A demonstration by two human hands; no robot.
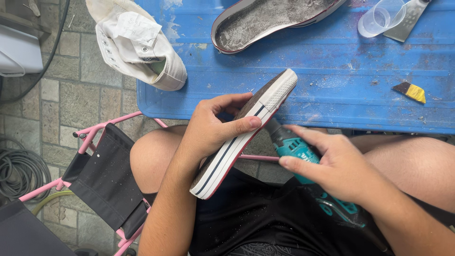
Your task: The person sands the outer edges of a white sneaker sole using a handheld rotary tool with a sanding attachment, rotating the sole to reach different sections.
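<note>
My left hand (213, 127) grips a detached white rubber shoe sole (268, 102) with a dark stripe and red edge, held tilted on its side over my lap, toe end resting near the edge of the blue table (332, 71). My right hand (339, 163) holds a teal and black rotary power tool (293, 144), its tip pointing up against the underside of the sole near the toe. The tool's bit is hidden behind the sole.
A second sole (265, 21), dusty inside, lies at the table's back. A white canvas shoe upper (137, 45) overhangs the table's left corner. A clear plastic cup (381, 18), a metal scraper (408, 19) and a small yellow-black scrap (410, 91) sit right. A pink folding stool (106, 178) stands left.
</note>
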